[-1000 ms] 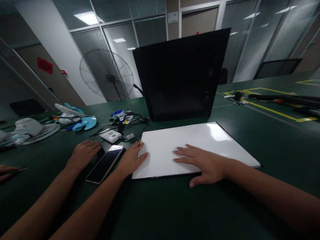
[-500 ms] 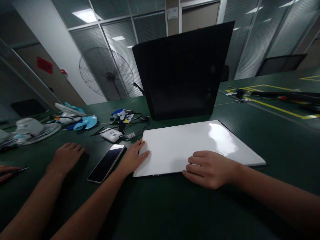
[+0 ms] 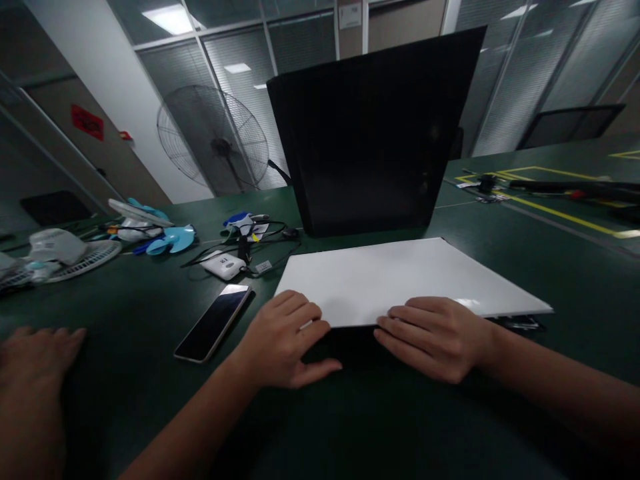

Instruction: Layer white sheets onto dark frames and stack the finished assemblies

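A thin white laptop (image 3: 400, 273) lies on the dark green table (image 3: 350, 420) in front of me, its near edge raised a little off the surface. My left hand (image 3: 285, 343) curls its fingers over the near left corner of the white lid, thumb stretched along the table. My right hand (image 3: 435, 337) is closed on the near edge further right, fingers bent over the lid. A dark base shows under the lid at the right (image 3: 517, 324).
A black phone (image 3: 214, 322) lies left of my left hand. Another person's hand (image 3: 35, 350) rests flat at the far left. A tall black panel (image 3: 370, 133) stands behind the laptop. Cables and a white adapter (image 3: 223, 265), blue fan blades (image 3: 170, 240) and fan parts lie at the back left.
My left hand slid from the laptop's left side to its near corner. My right hand went from flat to curled on the edge. The lid's near edge rose. The other person's hand drew back left.
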`<state>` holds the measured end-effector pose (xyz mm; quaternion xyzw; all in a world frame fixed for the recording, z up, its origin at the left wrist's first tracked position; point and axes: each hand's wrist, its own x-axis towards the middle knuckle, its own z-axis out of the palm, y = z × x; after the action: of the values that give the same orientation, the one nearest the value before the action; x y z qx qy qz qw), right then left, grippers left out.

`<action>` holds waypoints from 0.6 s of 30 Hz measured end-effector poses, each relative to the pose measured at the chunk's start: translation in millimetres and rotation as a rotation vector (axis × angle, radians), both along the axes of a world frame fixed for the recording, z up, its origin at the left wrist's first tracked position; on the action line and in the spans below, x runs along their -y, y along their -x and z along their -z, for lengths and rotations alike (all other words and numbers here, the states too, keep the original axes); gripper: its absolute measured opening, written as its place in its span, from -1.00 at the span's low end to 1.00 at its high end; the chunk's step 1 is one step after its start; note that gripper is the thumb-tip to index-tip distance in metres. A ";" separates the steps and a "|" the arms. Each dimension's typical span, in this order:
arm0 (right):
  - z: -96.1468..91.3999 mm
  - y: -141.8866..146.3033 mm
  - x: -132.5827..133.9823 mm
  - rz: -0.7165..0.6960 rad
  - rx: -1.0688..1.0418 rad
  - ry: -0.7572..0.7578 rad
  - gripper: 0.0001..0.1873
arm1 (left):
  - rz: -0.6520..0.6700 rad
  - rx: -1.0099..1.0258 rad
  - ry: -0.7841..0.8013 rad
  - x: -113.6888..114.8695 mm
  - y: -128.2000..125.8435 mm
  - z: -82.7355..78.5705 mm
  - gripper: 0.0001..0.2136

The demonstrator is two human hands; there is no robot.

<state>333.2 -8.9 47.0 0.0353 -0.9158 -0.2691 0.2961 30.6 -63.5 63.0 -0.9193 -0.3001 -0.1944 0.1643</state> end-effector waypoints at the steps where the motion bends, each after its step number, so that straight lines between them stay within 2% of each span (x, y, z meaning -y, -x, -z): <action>1: -1.9 -0.7 0.1 0.001 -0.003 -0.005 -0.79 | -0.031 -0.037 0.026 2.2 -8.4 1.9 -0.64; 4: -9.2 -4.4 -0.6 0.018 -0.029 -0.043 -0.80 | -0.145 -0.083 0.037 4.0 -25.2 9.9 -0.63; 8: -17.5 -10.9 -2.3 0.046 -0.072 -0.090 -0.79 | -0.236 -0.052 -0.125 2.1 -28.2 17.3 -0.74; 10: -18.0 -12.4 -2.6 0.039 -0.069 -0.087 -0.79 | -0.221 -0.014 -0.224 0.3 -26.1 20.1 -0.81; 14: -13.3 -7.9 -3.8 0.020 -0.056 -0.027 -0.82 | -0.102 0.110 -0.332 -5.0 -21.1 24.3 -0.91; 16: -13.8 -4.2 -5.2 0.058 -0.055 0.017 -0.85 | -0.044 0.142 -0.359 -6.5 -19.3 23.0 -0.93; 18: -20.4 -3.6 -5.0 0.161 -0.034 0.035 -0.85 | -0.001 0.159 -0.377 -5.3 -19.0 18.0 -0.92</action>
<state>336.8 -3.9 67.4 -0.0481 -0.9150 -0.2765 0.2899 49.6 -58.2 45.0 -0.8540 -0.2709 -0.3189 0.3093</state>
